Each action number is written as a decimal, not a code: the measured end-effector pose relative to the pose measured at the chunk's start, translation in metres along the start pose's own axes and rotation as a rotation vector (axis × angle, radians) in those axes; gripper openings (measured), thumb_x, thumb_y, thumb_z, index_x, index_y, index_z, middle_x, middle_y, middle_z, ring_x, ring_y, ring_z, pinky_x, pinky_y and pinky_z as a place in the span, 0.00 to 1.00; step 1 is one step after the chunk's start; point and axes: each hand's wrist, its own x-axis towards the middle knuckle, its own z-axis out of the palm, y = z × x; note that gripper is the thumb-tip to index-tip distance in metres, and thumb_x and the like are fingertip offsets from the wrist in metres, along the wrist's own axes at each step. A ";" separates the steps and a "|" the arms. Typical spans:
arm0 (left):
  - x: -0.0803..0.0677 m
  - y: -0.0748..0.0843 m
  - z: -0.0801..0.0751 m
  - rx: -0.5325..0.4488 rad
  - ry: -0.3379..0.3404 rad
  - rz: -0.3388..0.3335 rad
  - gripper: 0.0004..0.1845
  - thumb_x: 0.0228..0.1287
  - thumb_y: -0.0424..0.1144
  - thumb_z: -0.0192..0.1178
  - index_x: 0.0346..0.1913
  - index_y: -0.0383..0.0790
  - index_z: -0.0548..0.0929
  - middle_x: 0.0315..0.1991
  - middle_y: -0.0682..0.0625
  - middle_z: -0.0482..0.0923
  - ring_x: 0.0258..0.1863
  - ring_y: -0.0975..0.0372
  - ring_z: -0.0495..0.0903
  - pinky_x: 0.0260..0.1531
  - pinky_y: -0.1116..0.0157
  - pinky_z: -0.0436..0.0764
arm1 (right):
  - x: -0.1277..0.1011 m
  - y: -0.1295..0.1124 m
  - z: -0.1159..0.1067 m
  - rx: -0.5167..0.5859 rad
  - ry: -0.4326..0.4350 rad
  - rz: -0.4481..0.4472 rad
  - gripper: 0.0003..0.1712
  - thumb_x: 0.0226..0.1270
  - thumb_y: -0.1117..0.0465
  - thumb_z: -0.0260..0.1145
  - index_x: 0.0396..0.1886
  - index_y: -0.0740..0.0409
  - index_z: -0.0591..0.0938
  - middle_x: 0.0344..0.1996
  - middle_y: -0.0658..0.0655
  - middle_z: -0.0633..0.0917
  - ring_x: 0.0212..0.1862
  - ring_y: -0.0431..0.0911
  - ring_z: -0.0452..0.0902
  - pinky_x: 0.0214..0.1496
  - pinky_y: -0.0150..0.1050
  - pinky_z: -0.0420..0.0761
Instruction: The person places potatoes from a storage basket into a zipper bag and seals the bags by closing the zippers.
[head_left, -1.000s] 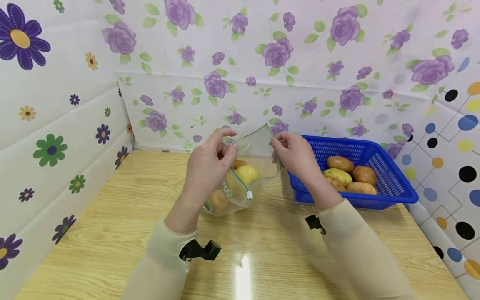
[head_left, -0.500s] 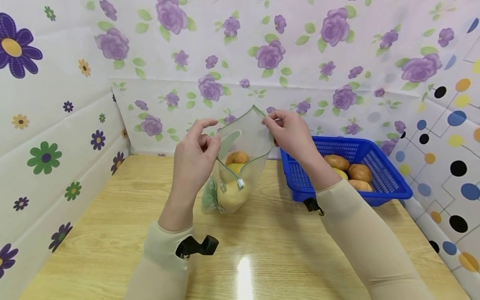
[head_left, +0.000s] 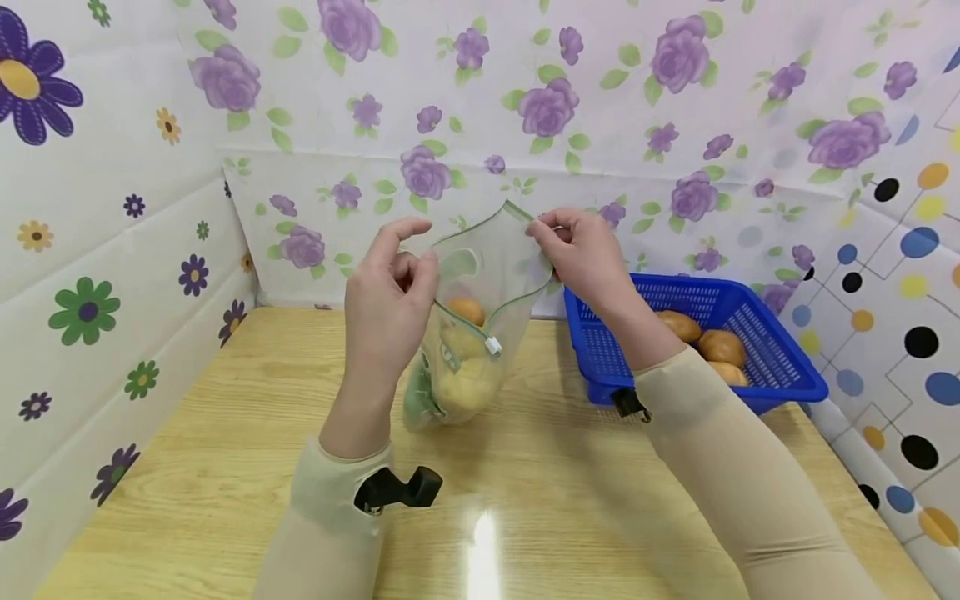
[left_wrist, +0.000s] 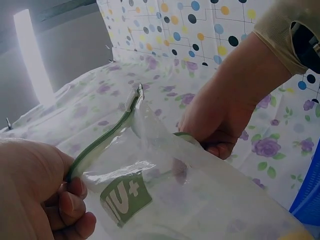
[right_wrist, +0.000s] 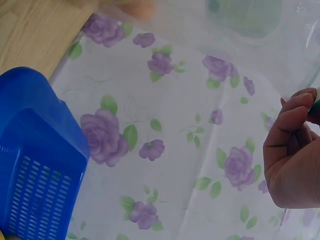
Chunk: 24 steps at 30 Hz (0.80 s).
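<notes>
Both hands hold a clear zip bag upright near the far edge of the wooden table. The left hand pinches its left rim, the right hand pinches the right corner. Potatoes lie inside; a blue basket stands at the right edge.

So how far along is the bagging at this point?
Done: potatoes sit inside the zip bag. In hand: the left hand and right hand each pinch the bag's top edge, mouth gaping, white slider partway. Left: the seal is open, and more potatoes lie in the blue basket.
</notes>
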 end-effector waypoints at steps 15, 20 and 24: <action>0.001 -0.013 0.014 0.078 -0.154 -0.058 0.20 0.78 0.31 0.59 0.66 0.47 0.88 0.18 0.51 0.70 0.18 0.58 0.65 0.21 0.63 0.62 | -0.003 0.026 -0.004 -0.072 -0.102 0.122 0.16 0.87 0.47 0.63 0.55 0.50 0.91 0.20 0.56 0.82 0.24 0.53 0.75 0.32 0.46 0.76; 0.000 -0.013 0.018 0.097 -0.168 -0.050 0.19 0.78 0.30 0.57 0.63 0.46 0.92 0.17 0.52 0.65 0.16 0.59 0.61 0.31 0.56 0.67 | -0.007 0.028 -0.008 -0.103 -0.139 0.132 0.19 0.88 0.44 0.62 0.60 0.48 0.89 0.22 0.56 0.82 0.25 0.53 0.76 0.32 0.47 0.77; 0.000 -0.014 0.020 0.110 -0.156 -0.062 0.19 0.78 0.31 0.57 0.62 0.45 0.92 0.17 0.53 0.65 0.16 0.60 0.61 0.23 0.62 0.62 | -0.015 0.028 -0.015 -0.113 -0.180 0.139 0.22 0.88 0.41 0.60 0.65 0.47 0.86 0.22 0.56 0.80 0.25 0.54 0.75 0.32 0.49 0.75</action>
